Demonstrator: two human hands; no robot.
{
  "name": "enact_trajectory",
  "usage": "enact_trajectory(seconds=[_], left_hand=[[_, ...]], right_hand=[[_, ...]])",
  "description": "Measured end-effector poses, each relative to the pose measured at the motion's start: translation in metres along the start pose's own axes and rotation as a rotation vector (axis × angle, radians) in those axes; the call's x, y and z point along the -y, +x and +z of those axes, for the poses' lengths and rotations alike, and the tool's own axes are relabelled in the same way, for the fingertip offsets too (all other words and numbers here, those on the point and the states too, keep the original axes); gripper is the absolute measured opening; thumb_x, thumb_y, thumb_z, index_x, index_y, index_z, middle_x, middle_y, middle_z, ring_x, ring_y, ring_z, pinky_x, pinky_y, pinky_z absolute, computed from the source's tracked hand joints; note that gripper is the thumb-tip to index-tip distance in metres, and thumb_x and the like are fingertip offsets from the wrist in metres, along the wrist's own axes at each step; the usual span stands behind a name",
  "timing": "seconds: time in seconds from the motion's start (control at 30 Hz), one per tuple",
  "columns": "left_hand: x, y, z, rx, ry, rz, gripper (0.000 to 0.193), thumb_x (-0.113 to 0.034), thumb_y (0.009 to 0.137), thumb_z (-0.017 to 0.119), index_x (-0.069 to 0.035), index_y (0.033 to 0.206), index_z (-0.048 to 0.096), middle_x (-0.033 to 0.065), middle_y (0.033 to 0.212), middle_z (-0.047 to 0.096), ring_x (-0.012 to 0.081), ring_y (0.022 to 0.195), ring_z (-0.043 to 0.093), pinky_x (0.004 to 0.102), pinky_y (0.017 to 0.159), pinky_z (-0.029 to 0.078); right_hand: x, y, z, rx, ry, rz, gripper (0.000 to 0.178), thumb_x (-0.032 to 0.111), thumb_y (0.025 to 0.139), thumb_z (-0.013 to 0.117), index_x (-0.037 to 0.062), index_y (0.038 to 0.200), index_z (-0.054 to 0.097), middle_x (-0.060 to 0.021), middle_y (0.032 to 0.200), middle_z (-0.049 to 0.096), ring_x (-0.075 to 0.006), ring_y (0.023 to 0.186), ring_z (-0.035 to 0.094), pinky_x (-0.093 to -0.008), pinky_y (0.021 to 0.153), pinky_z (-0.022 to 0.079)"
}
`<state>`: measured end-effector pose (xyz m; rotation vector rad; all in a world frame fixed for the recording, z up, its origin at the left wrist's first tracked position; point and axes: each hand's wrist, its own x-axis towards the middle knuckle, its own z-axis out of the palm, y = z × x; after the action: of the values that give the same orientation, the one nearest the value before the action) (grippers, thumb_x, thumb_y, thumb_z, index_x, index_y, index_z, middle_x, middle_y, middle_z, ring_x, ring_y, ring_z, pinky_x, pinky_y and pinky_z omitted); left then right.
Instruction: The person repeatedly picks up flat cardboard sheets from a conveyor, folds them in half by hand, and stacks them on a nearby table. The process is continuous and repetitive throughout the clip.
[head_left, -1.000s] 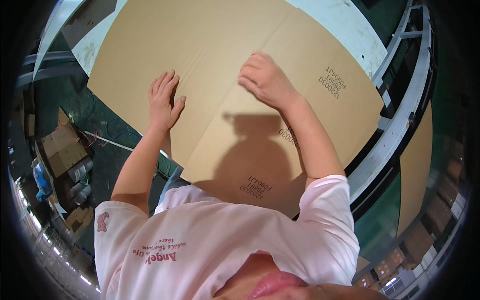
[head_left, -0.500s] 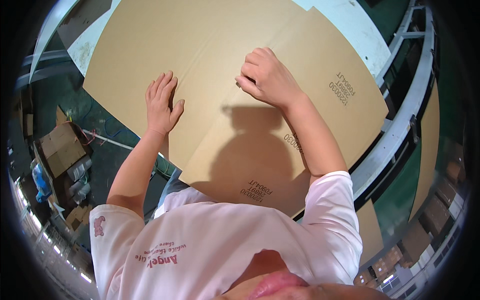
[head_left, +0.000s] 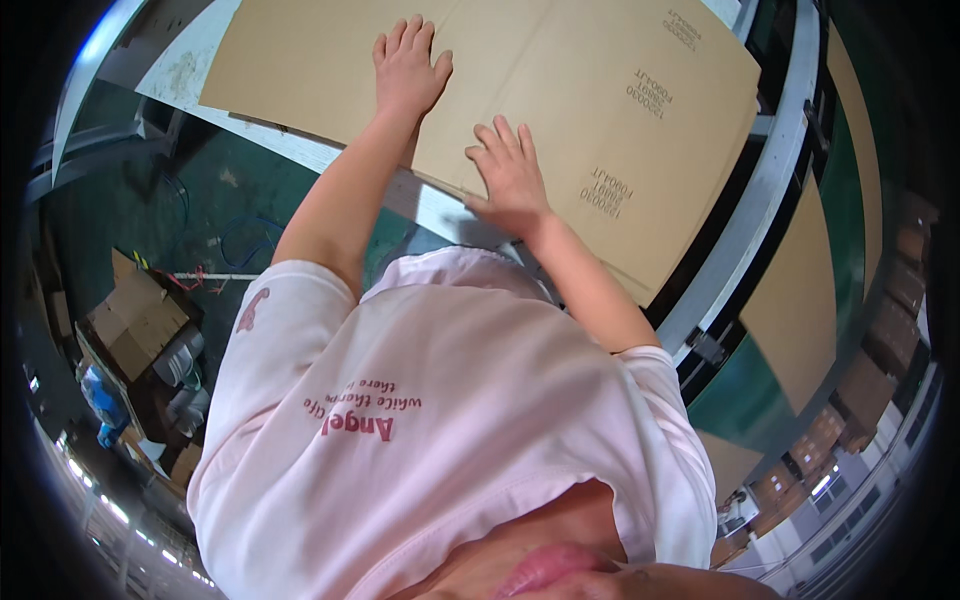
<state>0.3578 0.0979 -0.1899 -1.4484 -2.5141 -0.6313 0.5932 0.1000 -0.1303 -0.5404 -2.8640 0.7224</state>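
A large brown cardboard sheet (head_left: 560,90) with dark printed marks lies on a white table (head_left: 190,62) in front of me. My left hand (head_left: 408,68) rests flat on the sheet, fingers spread and pointing away from me. Nearer to my body, my right hand (head_left: 508,178) lies by the sheet's near edge with its fingers apart. Neither hand has anything in its grip. Another layer of cardboard seems to show along the sheet's edges, though how many lie there I cannot tell.
Right of the table runs a grey metal rail (head_left: 765,200), with more cardboard sheets (head_left: 800,290) beyond it. An open cardboard box (head_left: 135,320) and a blue plastic bag (head_left: 103,400) lie at the left. Cables (head_left: 250,240) trail over the green floor (head_left: 130,215).
My right hand has opened from a closed shape and come nearer my body. My left hand has shifted forward and right. The view has moved, and the cardboard appears farther up.
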Motion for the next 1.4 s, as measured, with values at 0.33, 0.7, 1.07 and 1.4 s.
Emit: enact_trajectory(seconds=[0.33,0.7,1.07,1.4], left_hand=[[0.016,-0.006,0.002,0.036,-0.072,0.076,0.049,-0.031,0.088,0.053,-0.006,0.13,0.052,0.0124,0.144,0.044,0.0296,0.137,0.033,0.0487,0.114,0.02],[-0.07,-0.021,-0.017,0.401,-0.557,0.767,0.033,-0.002,0.078,0.06,-0.002,0.111,0.065,0.0172,0.126,0.059,0.0368,0.124,0.049,0.0424,0.105,0.041],[-0.069,-0.016,-0.021,0.402,-0.208,0.859,0.039,0.004,0.078,0.044,-0.002,0.11,0.065,0.0179,0.127,0.059,0.0357,0.125,0.05,0.0535,0.111,0.028],[-0.069,-0.032,-0.036,0.467,-0.109,0.674,0.042,0.006,0.072,0.049,-0.001,0.112,0.06,0.0212,0.129,0.056,0.0395,0.126,0.048,0.0549,0.111,0.029]], right_hand=[[0.01,-0.007,0.021,-0.19,-0.022,-0.112,0.04,0.016,0.066,0.076,0.0071,0.1,0.056,-0.0109,0.112,0.053,-0.0328,0.123,0.045,-0.0568,0.11,0.028],[-0.009,-0.017,0.058,-0.448,0.02,-0.247,0.015,0.014,0.069,0.065,0.0058,0.079,0.058,-0.013,0.092,0.058,-0.0321,0.095,0.056,-0.0496,0.099,0.041],[-0.081,-0.254,-0.069,-1.123,-0.295,0.577,0.034,0.009,0.078,0.06,0.0052,0.111,0.061,-0.0178,0.115,0.058,-0.0362,0.118,0.051,-0.0453,0.102,0.04],[-0.291,-0.587,-0.161,-0.176,-0.702,1.639,0.07,0.008,0.077,0.065,0.0111,0.143,0.04,-0.0145,0.153,0.029,-0.0338,0.144,0.02,-0.0517,0.117,0.015]])
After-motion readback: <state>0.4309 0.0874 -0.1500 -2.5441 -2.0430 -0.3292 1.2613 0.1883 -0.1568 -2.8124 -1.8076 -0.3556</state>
